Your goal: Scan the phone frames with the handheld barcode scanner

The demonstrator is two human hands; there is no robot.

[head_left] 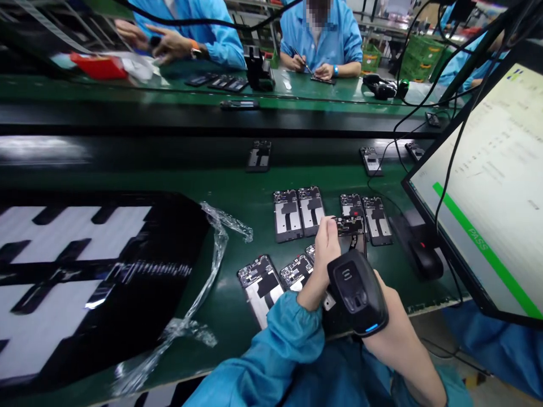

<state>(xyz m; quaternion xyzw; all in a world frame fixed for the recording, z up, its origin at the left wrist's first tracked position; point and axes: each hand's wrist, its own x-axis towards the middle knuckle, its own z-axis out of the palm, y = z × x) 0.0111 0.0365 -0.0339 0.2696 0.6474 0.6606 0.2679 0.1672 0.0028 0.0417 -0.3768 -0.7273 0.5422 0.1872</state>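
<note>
Scanning seems in hand: the right hand grips the scanner, the left hand has fingers pinching a coverless phone just beyond the scanner; next calls for steady aim

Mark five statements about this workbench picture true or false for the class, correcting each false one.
1. The right hand holds a black handheld scanner. True.
2. The left hand is empty. False: it holds an opened phone.
3. The green band on the monitor reads FAIL. False: it reads PASS.
4. A clear plastic strip lies on the green bench. True.
5. The co-workers' sleeves across the bench are red. False: they are blue.
</note>
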